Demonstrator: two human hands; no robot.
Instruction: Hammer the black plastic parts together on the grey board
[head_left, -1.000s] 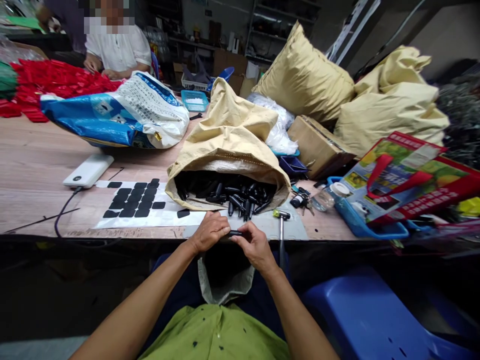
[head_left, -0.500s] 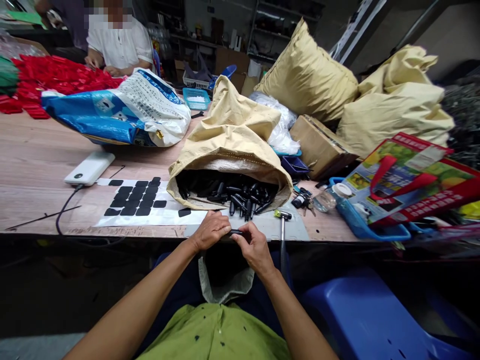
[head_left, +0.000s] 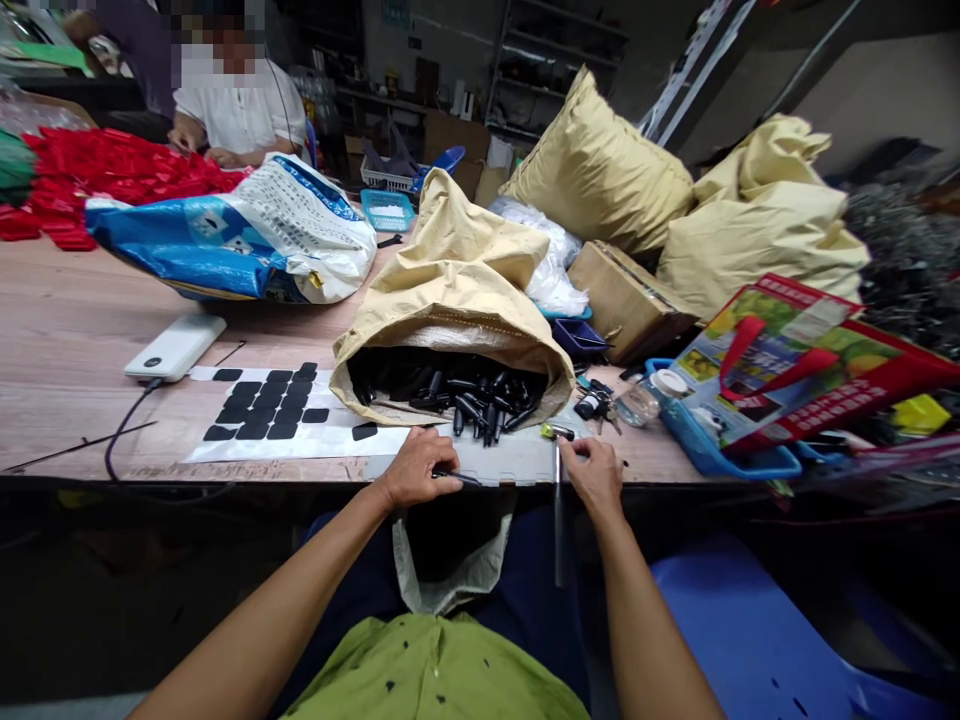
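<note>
1. Left hand (head_left: 420,468): fingers curled, gripping a slim black piece (head_left: 463,479) at the front edge of the table (head_left: 660,458); its free end projects rightward.
2. Cream sack (head_left: 457,285): mouth open toward this edge; loose black parts (head_left: 489,412) lie at the opening.
3. Hammer (head_left: 558,515): head over the grey plate (head_left: 517,462), handle overhanging the edge.
4. Right hand (head_left: 596,475): partly open, fingertips at the hammer's neck; closure cannot be determined.

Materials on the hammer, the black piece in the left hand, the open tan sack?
Hammer: shaft likely metal, from its silvery shine; dark grip unclear, maybe rubber or plastic.
Black piece: smooth and dark, perhaps plastic; too small to be sure.
Open tan sack: probably woven fabric, fairly dull, given soft creases and stitching near the mouth.
</note>
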